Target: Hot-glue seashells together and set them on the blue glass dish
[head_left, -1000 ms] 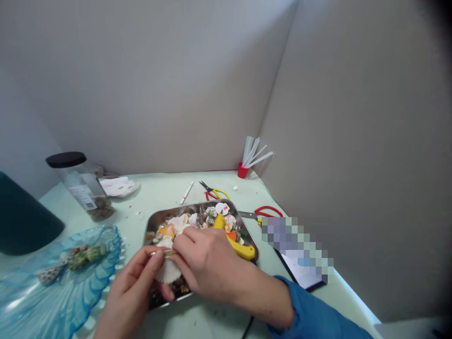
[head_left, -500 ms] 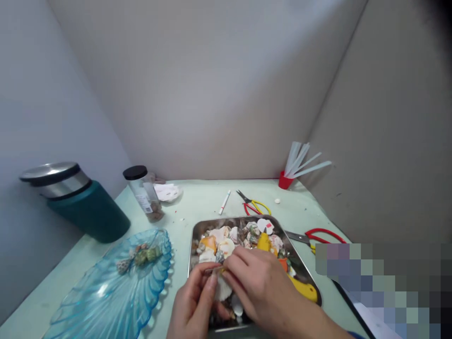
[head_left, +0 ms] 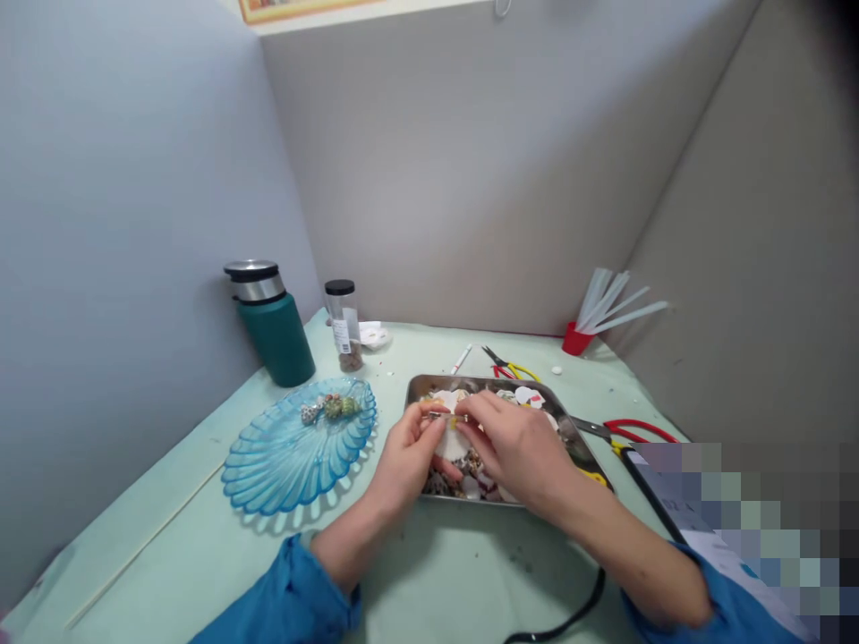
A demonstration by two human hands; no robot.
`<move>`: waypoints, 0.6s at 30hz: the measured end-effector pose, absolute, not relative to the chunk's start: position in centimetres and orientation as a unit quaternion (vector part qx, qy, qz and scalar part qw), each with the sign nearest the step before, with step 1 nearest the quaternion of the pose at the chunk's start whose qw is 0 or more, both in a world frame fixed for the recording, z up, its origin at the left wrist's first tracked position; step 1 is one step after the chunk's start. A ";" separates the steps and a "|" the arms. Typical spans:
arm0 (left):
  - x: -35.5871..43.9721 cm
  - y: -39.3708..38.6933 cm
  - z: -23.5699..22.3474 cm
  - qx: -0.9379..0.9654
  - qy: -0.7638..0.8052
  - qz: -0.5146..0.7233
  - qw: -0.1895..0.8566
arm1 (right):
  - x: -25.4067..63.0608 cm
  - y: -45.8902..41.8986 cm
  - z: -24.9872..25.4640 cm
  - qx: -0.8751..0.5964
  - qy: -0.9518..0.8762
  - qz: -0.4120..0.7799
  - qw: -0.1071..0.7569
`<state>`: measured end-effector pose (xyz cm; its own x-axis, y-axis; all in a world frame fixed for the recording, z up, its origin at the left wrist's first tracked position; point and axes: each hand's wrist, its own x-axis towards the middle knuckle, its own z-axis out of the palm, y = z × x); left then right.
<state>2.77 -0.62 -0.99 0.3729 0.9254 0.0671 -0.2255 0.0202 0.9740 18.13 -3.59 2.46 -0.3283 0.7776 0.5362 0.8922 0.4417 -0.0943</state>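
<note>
Both my hands are pinched together over a metal tray (head_left: 516, 504) of shells. My left hand (head_left: 406, 452) grips one end of a small thin piece (head_left: 438, 415) between thumb and fingers. From the other side, my right hand (head_left: 516, 438) has its fingertips closed at the same piece, by a tiny yellow bit (head_left: 455, 422). Just beneath the fingertips is a white fan-shaped shell (head_left: 455, 443); I cannot tell whether it is attached to the piece. Fingers cover much of the tray's middle. Several small shells (head_left: 332, 408) sit on a blue ribbed glass dish (head_left: 288, 474) to the left.
A green bottle (head_left: 276, 340) and a black-lidded jar (head_left: 345, 335) stand back left. Behind the tray lie a white pen (head_left: 462, 360) and red-and-yellow pliers (head_left: 514, 368). Red-handled scissors (head_left: 634, 429), a red cup of glue sticks (head_left: 577, 340) and a tablet (head_left: 677, 505) are at right.
My view has tilted up and drawn back, so the whole dish, my sleeves and the table's front now show. Both hands keep their pinch over the tray.
</note>
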 end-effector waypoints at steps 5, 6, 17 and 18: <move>2.9 -0.8 -0.8 0.538 0.313 0.465 0.630 | 18.1 -4.1 2.6 -0.531 -0.797 -0.068 0.281; 2.9 -0.9 -0.8 0.541 0.309 0.465 0.629 | 18.1 -4.3 2.6 -0.533 -0.794 -0.065 0.284; 3.2 -0.3 -1.1 0.564 0.348 0.413 0.625 | 18.7 -3.7 1.3 -0.521 -0.805 -0.055 0.276; 3.2 -0.3 -1.2 0.563 0.358 0.408 0.623 | 18.8 -3.6 1.1 -0.516 -0.810 -0.047 0.274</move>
